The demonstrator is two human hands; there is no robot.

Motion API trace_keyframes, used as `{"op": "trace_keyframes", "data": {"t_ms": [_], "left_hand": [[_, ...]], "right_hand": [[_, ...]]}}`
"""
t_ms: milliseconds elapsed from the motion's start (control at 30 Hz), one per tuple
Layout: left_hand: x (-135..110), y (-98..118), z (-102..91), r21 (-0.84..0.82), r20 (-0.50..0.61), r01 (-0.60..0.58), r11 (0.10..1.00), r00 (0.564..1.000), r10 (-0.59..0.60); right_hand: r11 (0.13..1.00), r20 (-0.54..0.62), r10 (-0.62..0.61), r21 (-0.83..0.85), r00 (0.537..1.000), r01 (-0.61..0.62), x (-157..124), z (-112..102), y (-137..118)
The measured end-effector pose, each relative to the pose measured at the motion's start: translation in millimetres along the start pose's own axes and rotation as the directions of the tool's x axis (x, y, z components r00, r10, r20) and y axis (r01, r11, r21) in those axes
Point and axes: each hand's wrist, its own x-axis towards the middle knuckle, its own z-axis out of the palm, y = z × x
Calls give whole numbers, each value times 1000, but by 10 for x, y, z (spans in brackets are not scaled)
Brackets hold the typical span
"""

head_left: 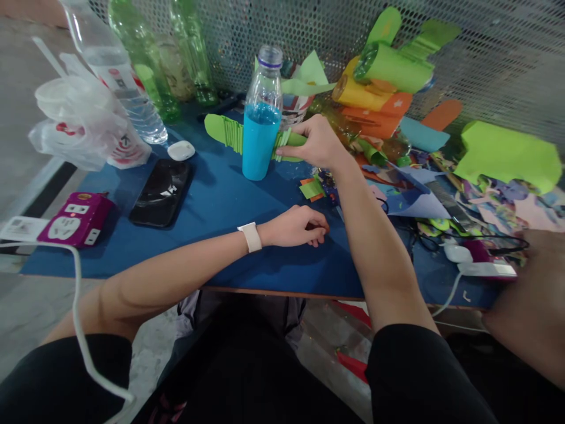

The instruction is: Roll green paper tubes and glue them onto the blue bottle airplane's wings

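A clear bottle (pixel 262 100) with a purple neck ring stands upright, its lower part wrapped in blue paper (pixel 257 144). Behind it stretches a green paper strip (pixel 227 134) with accordion folds and rounded ends, showing on both sides of the bottle. At the strip's right end, my right hand (pixel 320 141) pinches the green paper between thumb and fingers. Closer to me, my left hand (pixel 298 227) rests low over the blue table with its fingers curled in, and I see nothing in them. A white band (pixel 251 237) circles the left wrist.
Left are a phone (pixel 161 193), white case (pixel 180 151), purple power adapter (pixel 77 218), water bottle (pixel 126 88) and plastic bag (pixel 97 121). Paper-covered bottles (pixel 392 68) and paper scraps (pixel 498 200) crowd the right. Another person's arm (pixel 536 306) reaches in at the right edge.
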Motion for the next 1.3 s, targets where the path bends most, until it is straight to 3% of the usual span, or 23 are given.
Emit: {"op": "trace_keyframes", "data": {"t_ms": [267, 600, 800, 1000, 1167, 1300], "left_hand": [[13, -26, 4, -3, -7, 11, 1000, 1000, -11], [6, -51, 4, -43, -7, 11, 999, 1000, -11], [-2, -26, 4, -32, -8, 26, 999, 1000, -27], [-1, -1, 2, -36, -8, 40, 999, 999, -41], [-13, 3, -2, -28, -3, 36, 999, 999, -36], [-12, -30, 10, -39, -8, 19, 999, 1000, -19]], "right_hand": [[998, -51, -54, -20, 997, 53, 15, 32, 21], [989, -139, -71, 116, 988, 88, -15, -28, -90], [997, -97, 48, 58, 994, -42, -44, -36, -195], [995, -95, 90, 58, 991, -85, -78, -43, -242], [962, -156, 46, 275, 987, -1, -62, -78, -181], [822, -287, 143, 568, 947, 48, -147, -327, -188]]}}
